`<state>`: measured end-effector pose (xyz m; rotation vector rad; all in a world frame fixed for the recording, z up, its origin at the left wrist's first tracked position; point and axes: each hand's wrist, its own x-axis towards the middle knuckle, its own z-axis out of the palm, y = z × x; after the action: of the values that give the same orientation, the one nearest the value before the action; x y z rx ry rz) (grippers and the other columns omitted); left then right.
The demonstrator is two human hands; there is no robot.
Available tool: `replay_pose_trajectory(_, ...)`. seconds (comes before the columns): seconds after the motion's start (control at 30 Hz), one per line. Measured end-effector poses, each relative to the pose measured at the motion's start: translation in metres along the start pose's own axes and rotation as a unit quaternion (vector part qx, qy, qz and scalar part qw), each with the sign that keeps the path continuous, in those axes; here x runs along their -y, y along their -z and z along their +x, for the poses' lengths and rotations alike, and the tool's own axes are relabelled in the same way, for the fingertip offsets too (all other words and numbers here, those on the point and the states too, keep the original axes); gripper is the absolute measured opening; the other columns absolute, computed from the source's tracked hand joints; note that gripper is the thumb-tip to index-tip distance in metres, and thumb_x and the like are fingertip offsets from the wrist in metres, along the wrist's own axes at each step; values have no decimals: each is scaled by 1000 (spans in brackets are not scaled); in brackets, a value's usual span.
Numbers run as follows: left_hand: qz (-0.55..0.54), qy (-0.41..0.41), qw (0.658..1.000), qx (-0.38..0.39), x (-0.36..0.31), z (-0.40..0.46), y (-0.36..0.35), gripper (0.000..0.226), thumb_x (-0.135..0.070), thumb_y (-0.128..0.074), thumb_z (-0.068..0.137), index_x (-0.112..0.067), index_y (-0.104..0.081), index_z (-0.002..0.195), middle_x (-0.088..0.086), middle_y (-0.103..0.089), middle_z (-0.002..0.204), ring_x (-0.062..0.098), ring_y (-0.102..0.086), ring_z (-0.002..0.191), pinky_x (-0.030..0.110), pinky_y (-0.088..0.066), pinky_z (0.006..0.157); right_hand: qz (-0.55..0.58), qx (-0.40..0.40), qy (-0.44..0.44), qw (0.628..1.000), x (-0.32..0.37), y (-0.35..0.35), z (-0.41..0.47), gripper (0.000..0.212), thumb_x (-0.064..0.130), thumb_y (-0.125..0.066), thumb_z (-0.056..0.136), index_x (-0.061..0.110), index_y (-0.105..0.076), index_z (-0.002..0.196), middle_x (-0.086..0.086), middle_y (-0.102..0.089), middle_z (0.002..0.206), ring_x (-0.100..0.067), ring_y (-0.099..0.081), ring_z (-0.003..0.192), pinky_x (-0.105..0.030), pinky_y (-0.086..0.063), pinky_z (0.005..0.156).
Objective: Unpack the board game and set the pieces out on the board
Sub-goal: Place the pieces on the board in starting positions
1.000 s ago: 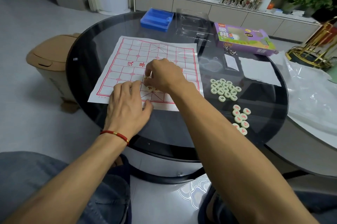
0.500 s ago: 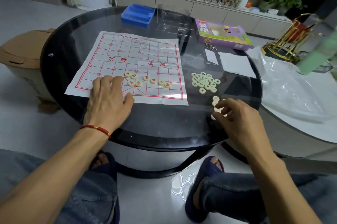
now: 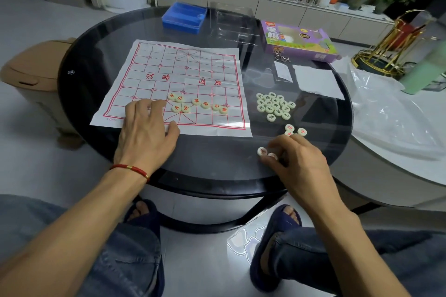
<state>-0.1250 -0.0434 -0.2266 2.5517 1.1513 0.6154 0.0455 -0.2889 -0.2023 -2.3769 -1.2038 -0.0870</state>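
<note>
A white paper board point(image 3: 188, 69) with a red grid lies on the round black glass table point(image 3: 207, 164). Several red-marked round pieces point(image 3: 196, 103) sit on its near rows. My left hand point(image 3: 147, 130) rests flat on the board's near left corner, fingers spread. Right of the board lies a cluster of green-marked pieces point(image 3: 275, 105). Nearer me lie a few red-marked pieces point(image 3: 295, 130). My right hand point(image 3: 296, 164) sits at the table's near right edge, fingers curled and pinching red-marked pieces point(image 3: 266, 153) at the fingertips.
A blue tray point(image 3: 184, 15), a clear plastic insert point(image 3: 233, 21) and the purple game box point(image 3: 299, 40) stand at the table's far side. White paper sheets point(image 3: 316, 80) lie right of the board. A plastic bag point(image 3: 391, 115) and gold rack point(image 3: 391, 48) occupy the adjoining table.
My right hand left the board, swung right to the red pieces near the table edge, and now draws a couple toward me. The left hand stayed on the board's near corner.
</note>
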Motion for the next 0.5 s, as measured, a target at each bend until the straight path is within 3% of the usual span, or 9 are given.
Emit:
replay_pose_trajectory(0.17, -3, 0, 1000, -2, 0, 0, 0, 52, -31, -53, 95, -7, -48, 140, 16, -49, 137, 32, -38, 128, 46, -43, 101, 1, 22, -4, 1000, 5, -5, 9, 16, 36, -69, 94, 21, -73, 97, 5, -59, 89, -15, -58, 78, -40, -53, 72)
replay_pose_trajectory(0.3, -6, 1, 1000, -4, 0, 0, 0, 51, -31, -55, 94, -7, -48, 139, 15, -49, 136, 30, -39, 127, 44, -44, 100, 33, 26, 14, 999, 32, -8, 32, 15, 33, -72, 93, 19, -74, 99, 5, -61, 91, -9, -55, 76, -24, -49, 71)
replay_pose_trajectory(0.4, -12, 12, 1000, -19, -1, -1, 0, 52, -34, -60, 90, -6, -48, 134, 14, -51, 132, 30, -40, 125, 42, -44, 99, 71, 26, 54, 996, 75, -23, 74, 20, 35, -73, 91, 19, -75, 101, 2, -66, 92, -13, -59, 77, -35, -51, 72)
replay_pose_trajectory(0.5, -16, 36, 998, -58, 2, -1, 2, 51, -34, -64, 85, -7, -51, 125, 13, -53, 126, 31, -42, 121, 42, -42, 100, 86, 37, 100, 991, 125, -47, 119, 22, 33, -73, 91, 14, -76, 102, -3, -71, 95, -19, -64, 85, -34, -51, 74)
